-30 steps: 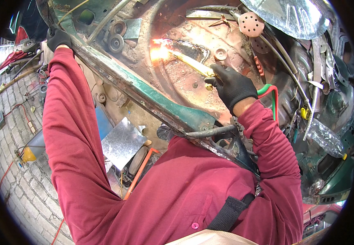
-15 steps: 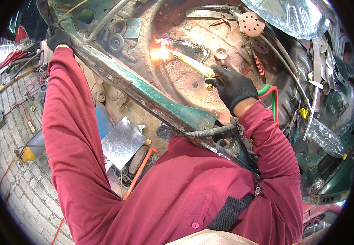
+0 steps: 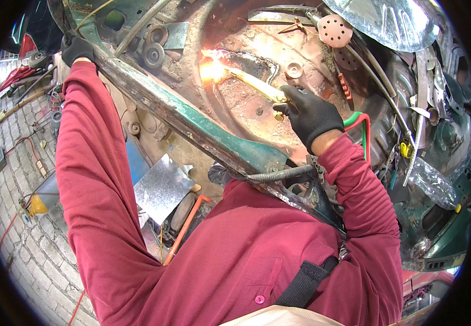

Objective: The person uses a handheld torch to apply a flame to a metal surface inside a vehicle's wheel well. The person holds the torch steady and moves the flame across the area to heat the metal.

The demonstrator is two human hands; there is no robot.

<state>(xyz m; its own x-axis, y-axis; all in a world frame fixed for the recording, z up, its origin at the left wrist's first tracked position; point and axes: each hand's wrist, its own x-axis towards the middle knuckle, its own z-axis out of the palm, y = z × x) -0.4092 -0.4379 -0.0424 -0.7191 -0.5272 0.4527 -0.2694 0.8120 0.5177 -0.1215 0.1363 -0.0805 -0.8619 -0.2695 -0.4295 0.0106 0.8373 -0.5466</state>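
My right hand (image 3: pixel 312 117), in a black glove, is closed round a brass gas torch (image 3: pixel 257 85). The torch points up and left, and a bright orange-white flame (image 3: pixel 212 69) burns at its tip against the rusty metal floor pan (image 3: pixel 241 117). Beside the flame a dark, jagged-edged opening (image 3: pixel 254 64) shows in the pan. Red and green hoses (image 3: pixel 361 122) come out behind my right wrist. Far off at the upper left, my gloved left hand (image 3: pixel 78 50) grips the green car body edge (image 3: pixel 159 103); its fingertips are partly hidden.
A pink perforated sanding disc (image 3: pixel 335 31) and a shiny metal sheet (image 3: pixel 390 22) are at the upper right. Scrap strips and a clear plastic bottle (image 3: pixel 434 182) lie to the right. Below the body edge are a loose metal plate (image 3: pixel 163 190) and an orange bar (image 3: pixel 187 228).
The glow at the torch tip has changed shape slightly. Both hands stay in nearly the same place.
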